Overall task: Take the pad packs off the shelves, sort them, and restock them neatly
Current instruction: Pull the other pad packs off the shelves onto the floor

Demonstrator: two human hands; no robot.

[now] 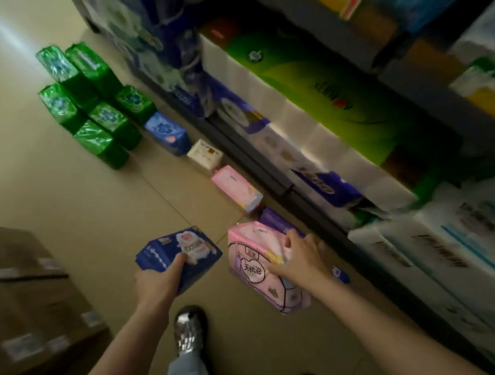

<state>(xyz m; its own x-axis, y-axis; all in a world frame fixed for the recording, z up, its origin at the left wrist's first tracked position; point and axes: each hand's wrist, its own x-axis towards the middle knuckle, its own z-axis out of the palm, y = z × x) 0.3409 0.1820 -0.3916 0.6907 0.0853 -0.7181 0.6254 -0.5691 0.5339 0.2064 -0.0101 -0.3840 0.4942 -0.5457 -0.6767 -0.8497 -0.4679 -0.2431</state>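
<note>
My left hand (158, 280) grips a dark blue pad pack (180, 254) above the floor. My right hand (298, 257) holds a large pink pad pack (258, 268) by its top edge, close to the shelf base. A purple pack (273, 218) lies just behind the pink one. Along the shelf foot on the floor lie a small pink pack (235, 187), a white pack (204, 153) and a light blue pack (168, 133). Several green packs (89, 108) stand grouped further back on the floor.
The shelves (352, 103) on the right hold big tissue and paper-roll bundles in white, green and blue. A brown cardboard box (25, 293) stands at the left. My shoes (190, 330) are on the tan tiled floor (61, 188) below the hands.
</note>
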